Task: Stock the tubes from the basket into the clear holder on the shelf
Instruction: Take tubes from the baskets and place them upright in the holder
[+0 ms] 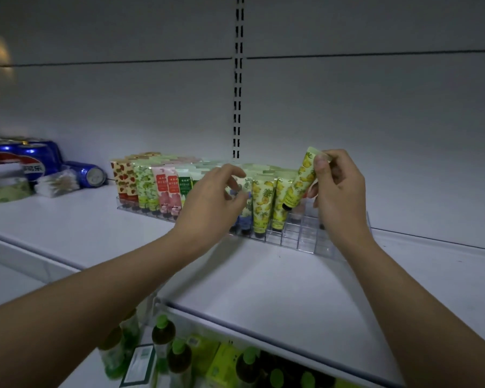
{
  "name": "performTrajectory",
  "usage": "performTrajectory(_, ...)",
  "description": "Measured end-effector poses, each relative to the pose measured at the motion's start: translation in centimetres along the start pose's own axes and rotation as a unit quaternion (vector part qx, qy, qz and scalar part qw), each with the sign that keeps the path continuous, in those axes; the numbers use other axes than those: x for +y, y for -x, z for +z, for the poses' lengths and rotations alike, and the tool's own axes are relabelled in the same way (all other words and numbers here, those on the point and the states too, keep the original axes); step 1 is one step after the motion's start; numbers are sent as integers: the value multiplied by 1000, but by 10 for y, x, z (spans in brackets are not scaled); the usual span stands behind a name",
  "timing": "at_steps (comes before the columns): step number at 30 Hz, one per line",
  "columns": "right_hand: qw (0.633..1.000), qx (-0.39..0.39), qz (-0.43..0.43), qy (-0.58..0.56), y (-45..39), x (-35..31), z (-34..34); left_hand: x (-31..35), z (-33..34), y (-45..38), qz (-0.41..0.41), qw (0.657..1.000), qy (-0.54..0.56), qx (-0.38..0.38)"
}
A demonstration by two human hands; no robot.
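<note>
I see a white shelf (pixel 263 275) filling the middle of the frame, with a clear holder (pixel 300 238) of small square compartments sitting on it, running from centre left to centre right. Rows of tubes (pixel 149 186) stand cap-down in its left and middle compartments: strawberry, green, pink and pineapple prints. The compartments at the right end of the holder look bare.

My right hand (pixel 338 191), right of centre, pinches a pineapple tube (pixel 301 180) near its crimped top between thumb and fingers. The tube tilts, its dark cap pointing down and left, just above the holder beside the last standing pineapple tubes.

My left hand (pixel 210 203), at centre, reaches over the holder with fingers loosely curled. Its fingertips touch a floral tube (pixel 245 203) in the front row; I cannot tell whether it grips that tube.

At the far left of the frame sit blue cans (pixel 31 156), one lying on its side. Along the bottom edge, green-capped bottles (pixel 163 336) stand on a lower level.
</note>
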State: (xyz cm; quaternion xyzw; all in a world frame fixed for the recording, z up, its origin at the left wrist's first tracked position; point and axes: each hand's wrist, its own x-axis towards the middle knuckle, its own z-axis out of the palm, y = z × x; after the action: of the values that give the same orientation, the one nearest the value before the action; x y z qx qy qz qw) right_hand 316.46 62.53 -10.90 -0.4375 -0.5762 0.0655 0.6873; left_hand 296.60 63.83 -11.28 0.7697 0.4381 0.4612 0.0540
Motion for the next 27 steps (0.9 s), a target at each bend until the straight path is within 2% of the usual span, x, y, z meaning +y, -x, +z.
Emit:
performTrajectory(3, 1000, -9, 12, 10, 1, -1, 2, -16, -3, 32, -10, 997, -38, -66)
performTrajectory(7, 999, -30, 7, 18, 3, -5, 6, -31, -2, 63, -14, 967, -129, -217)
performTrajectory(10, 998, -47, -3, 34, 5, -4, 9, -31, 3, 64, -8, 950, -163, -265)
performTrajectory(22, 982, -151, 54, 96, 12, 14, 21, -35, 9, 67, 2, 952, -165, -257)
performTrajectory(25, 986, -122, 44, 104, 9, 8, 14, -36, 8, 66, -6, 954, -157, -254)
performTrajectory(27, 993, -54, 35, 101, 9, -1, 7, -35, 7, 67, -11, 957, -152, -248)
